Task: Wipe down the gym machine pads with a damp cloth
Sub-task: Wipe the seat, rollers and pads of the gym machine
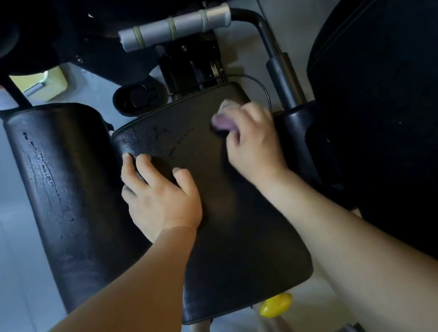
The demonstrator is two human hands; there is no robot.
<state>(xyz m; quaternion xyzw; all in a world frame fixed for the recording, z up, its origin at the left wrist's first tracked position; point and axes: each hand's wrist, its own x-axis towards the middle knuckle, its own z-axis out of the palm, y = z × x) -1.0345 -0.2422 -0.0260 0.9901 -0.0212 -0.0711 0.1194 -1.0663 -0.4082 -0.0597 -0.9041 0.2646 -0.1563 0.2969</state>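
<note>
The right hand (251, 143) has its fingers (254, 115) curled tight round a bunched cloth (223, 120), pressing it onto the seat pad (233, 221) near that pad's upper right corner, just right of the frame's centre. The left hand (159, 196) lies open and flat on the pad's left edge, fingers spread, gripping nothing, steadying the pad. To do this pass well, I judge the cloth should open out flatter for more contact, then travel in overlapping strokes toward the lower edge, taking in the cracked patch (167, 139) at the upper left. The left hand will need to lift so its spot gets wiped. The long pad (69, 196) at the frame's left awaits.
</note>
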